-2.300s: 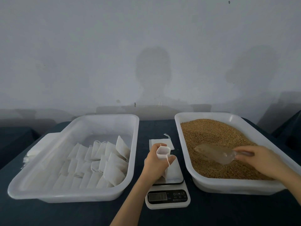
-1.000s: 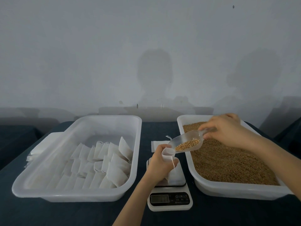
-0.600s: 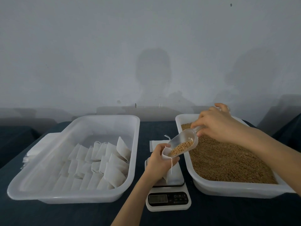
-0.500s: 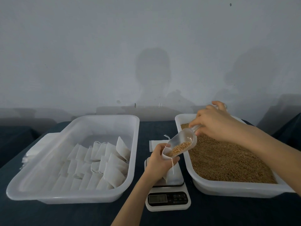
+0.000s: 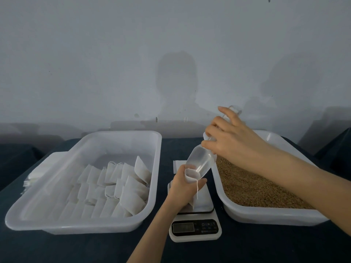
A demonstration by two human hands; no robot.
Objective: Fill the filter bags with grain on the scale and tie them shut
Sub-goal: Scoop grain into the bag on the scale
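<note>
Dark blue-grey table [image 5: 247, 249] carries two white plastic tubs side by side, with a digital kitchen scale between them near the front edge. Left tub [image 5: 57, 223] holds many flat white filter bags [image 5: 114, 188] lying overlapped in rows; a stack of white sheets [image 5: 36, 173] sits just outside its left wall. Right tub [image 5: 266, 217] is filled with brown grain [image 5: 252, 188]. Right hand [image 5: 235, 141] is wrapped around the handle of a clear plastic scoop [image 5: 199, 160], which is tipped steeply, mouth down, its lip resting in the open top of one filter bag [image 5: 190, 175]. No grain visible inside the scoop. Left hand [image 5: 183, 188] is clenched around that bag, holding it upright over the scale [image 5: 195, 221] platform with its lower corner down at the platform; actual contact cannot be judged. A thin drawstring [image 5: 197, 188] hangs from the bag's rim. Scale display is unreadable. A further flat white bag [image 5: 178, 165] lies on the table behind the scale.
</note>
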